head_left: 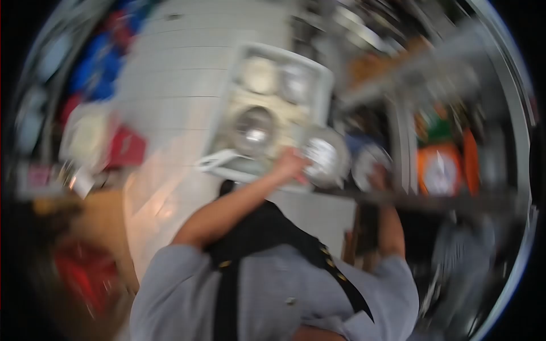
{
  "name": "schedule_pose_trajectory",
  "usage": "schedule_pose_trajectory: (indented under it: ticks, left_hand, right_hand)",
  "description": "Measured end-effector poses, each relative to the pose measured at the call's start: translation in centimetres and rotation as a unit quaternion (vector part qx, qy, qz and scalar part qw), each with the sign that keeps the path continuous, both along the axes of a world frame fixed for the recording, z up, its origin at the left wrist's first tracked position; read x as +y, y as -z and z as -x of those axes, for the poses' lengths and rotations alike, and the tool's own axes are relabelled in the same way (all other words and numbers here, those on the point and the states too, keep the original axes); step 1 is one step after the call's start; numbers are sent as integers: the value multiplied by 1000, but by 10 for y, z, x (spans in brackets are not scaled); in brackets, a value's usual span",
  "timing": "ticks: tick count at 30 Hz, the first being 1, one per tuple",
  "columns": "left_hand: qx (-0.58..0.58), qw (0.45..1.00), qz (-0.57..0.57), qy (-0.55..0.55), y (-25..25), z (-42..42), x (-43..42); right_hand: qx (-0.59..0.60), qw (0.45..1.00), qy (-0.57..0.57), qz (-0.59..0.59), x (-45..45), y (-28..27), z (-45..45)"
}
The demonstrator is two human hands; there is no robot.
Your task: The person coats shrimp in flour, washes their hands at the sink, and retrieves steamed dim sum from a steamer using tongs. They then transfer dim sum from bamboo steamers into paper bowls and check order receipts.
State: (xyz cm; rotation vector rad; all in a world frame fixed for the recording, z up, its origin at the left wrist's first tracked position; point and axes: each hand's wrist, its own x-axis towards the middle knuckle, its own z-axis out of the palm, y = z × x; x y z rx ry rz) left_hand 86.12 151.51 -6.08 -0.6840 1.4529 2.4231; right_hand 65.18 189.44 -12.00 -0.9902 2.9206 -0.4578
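The view is blurred by motion. My left hand [291,165] is closed on the near-left edge of a round, shiny metal bowl [325,156], which overlaps the right side of a large pale tub [223,128]. Something small and red shows beside those fingers. Over to the right, my right hand [380,177] is at a round, whitish dish [368,162] among the things on the counter; its fingers are smeared. Inside the tub are a metal bowl [253,131], a cream-coloured round container [260,75] and another shiny round one [296,82]. A white handled utensil [219,160] lies across the tub's near-left edge.
An orange kitchen scale [439,169] stands on the right behind a metal post [405,148]. Pale floor tiles [182,62] stretch ahead. On the left are a whitish container [88,136], a pink-red box [126,148] and blue bags [96,65]. A red object [88,273] sits lower left.
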Motion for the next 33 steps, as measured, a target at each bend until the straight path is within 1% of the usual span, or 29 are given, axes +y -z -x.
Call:
schedule_pose_trajectory:
  ticks: [1,2,4,5,7,8,11,14,16,20,22,24,26,28,31,32,33]
  left_hand:
    - [68,998,-8,12,-5,-2,0]
    - [43,999,-18,2,-27,-8,2]
    - [10,999,-22,-47,-18,-5,10]
    - [11,999,-22,-43,-20,-5,15]
    - [16,998,-25,-48,-16,-5,5]
    - [19,999,-18,-31,-17,-4,5]
    - [8,1000,-11,-19,-12,2,12]
    - [1,1000,-24,-15,-25,5,17]
    - [4,999,-39,-17,-25,7,19]
    - [12,999,-33,-10,-19,14,22]
    - [17,998,-50,-24,-22,16,27]
    - [20,997,-61,-38,-21,17,28]
    - [20,997,-68,-43,-18,19,30]
    - [19,996,-75,-45,-21,20,32]
    - [15,997,-65,-38,-24,16,32]
    - [14,998,-59,-35,-25,16,31]
    - [8,997,-62,-32,-24,15,29]
  right_hand:
    - [1,1000,5,13,-2,2,-4]
    - [4,999,15,37,-3,3,-11]
    - [-49,992,94,67,-12,-10,-21]
    - [-85,984,133,87,-17,-18,-24]
    - [-83,981,174,4,-34,-27,-20]
    - [-81,977,192,-35,-37,-32,-19]
    - [-5,981,183,-69,-28,-40,-16]
    - [-50,986,149,-48,-24,-51,-18]
    - [-70,987,138,-44,-18,-68,-17]
    - [-71,982,169,-52,8,-102,-12]
    - [-65,978,190,-52,20,-124,-10]
    - [-63,977,199,-49,23,-135,-8]
    - [-66,978,196,-35,21,-131,-11]
    - [-81,979,184,-14,15,-111,-11]
    - [-142,973,175,55,2,-53,-3]
    - [-179,963,177,98,0,-27,4]
    - [-240,937,184,174,0,7,16]
